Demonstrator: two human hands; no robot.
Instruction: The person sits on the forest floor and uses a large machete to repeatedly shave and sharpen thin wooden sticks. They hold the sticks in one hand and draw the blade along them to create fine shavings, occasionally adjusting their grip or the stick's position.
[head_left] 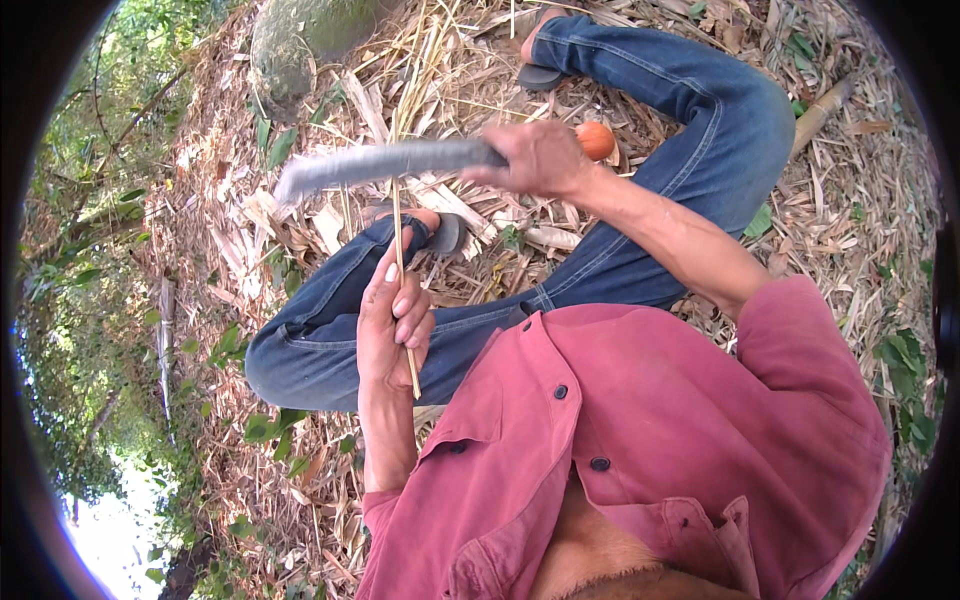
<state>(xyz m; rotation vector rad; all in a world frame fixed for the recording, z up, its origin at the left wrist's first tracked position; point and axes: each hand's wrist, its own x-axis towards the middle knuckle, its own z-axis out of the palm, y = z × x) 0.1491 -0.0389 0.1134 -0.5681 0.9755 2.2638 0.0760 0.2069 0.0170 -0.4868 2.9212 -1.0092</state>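
My left hand (392, 320) grips a thin bamboo strip (402, 250) that stands nearly upright in front of my knees. My right hand (540, 158) is closed around the orange-ended handle (596, 140) of a long grey blade (385, 162). The blade lies level and points left, crossing the strip near its upper part. I sit on the ground in blue jeans (700, 110) and a red shirt (660, 440).
Dry bamboo leaves and husks (250, 240) cover the ground all around. A mossy rock or trunk base (305, 35) stands at the top left. A cut bamboo stem (822, 112) lies at the upper right. Green bushes (70, 300) line the left.
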